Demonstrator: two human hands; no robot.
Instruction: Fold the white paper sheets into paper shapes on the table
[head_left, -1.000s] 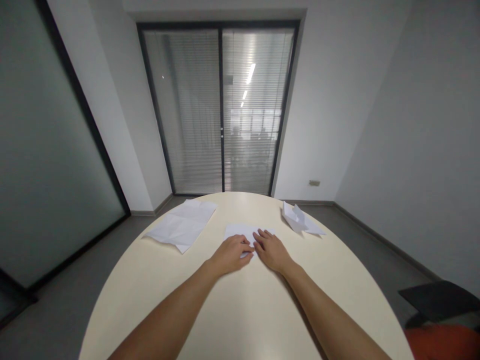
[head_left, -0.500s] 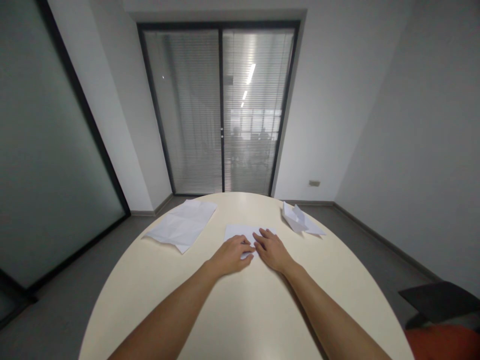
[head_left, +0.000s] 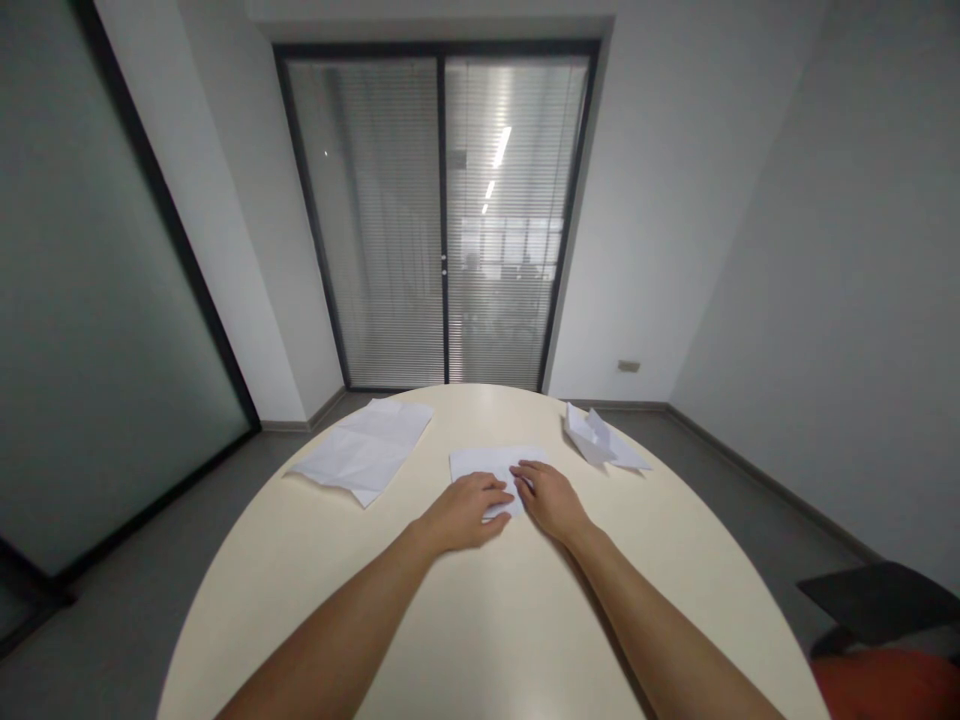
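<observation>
A small white sheet of paper (head_left: 480,460) lies on the table in front of me, partly covered by both hands. My left hand (head_left: 471,510) rests on its left and near part, fingers stretched out to the right with the thumb apart. On the right side of the same sheet lies my right hand (head_left: 550,498), its fingers extended toward the left and slightly bent. Neither hand grips the paper; both touch it from above. The sheet's near right part is hidden beneath the hands.
On the round cream table (head_left: 480,640), a larger creased white sheet (head_left: 367,445) lies at the left. Folded white paper (head_left: 596,437) stands near the far right edge. A black and red chair (head_left: 885,605) is at the lower right. Beyond the table is a glazed door (head_left: 502,300) with blinds.
My right hand's fingers have drawn a little closer together and shifted slightly right on the sheet. The left hand has moved very slightly right. The other papers stay put.
</observation>
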